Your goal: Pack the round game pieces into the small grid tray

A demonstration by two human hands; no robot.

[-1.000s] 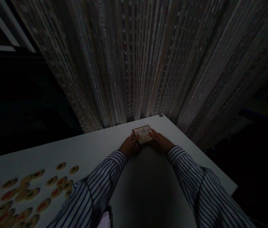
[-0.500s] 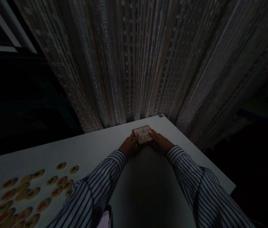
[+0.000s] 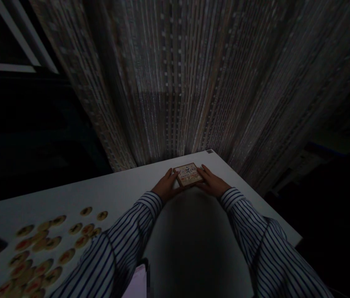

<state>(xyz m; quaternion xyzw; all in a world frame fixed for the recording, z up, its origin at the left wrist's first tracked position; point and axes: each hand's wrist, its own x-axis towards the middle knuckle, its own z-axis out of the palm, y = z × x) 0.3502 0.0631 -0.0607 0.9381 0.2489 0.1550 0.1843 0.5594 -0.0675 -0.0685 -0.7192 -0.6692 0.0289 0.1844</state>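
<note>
Head view: both bare hands, left (image 3: 166,185) and right (image 3: 213,182), grasp a flat rectangular brown-edged box with a printed lid (image 3: 189,174) near the white desk's (image 3: 125,182) far right corner.

Seemingly both hands (image 3: 166,185) around a box (image 3: 189,174).

The bare left hand (image 3: 166,185) points toward one o'clock, its arm in a long white cloth sleeve with blue stripes (image 3: 121,244) rising from seven o'clock. The bare right hand (image 3: 214,183) points toward ten o'clock, its arm in a matching striped cloth sleeve (image 3: 263,238) from five o'clock. The hands face each other, apart, digits partly spread and gently bent.
</note>
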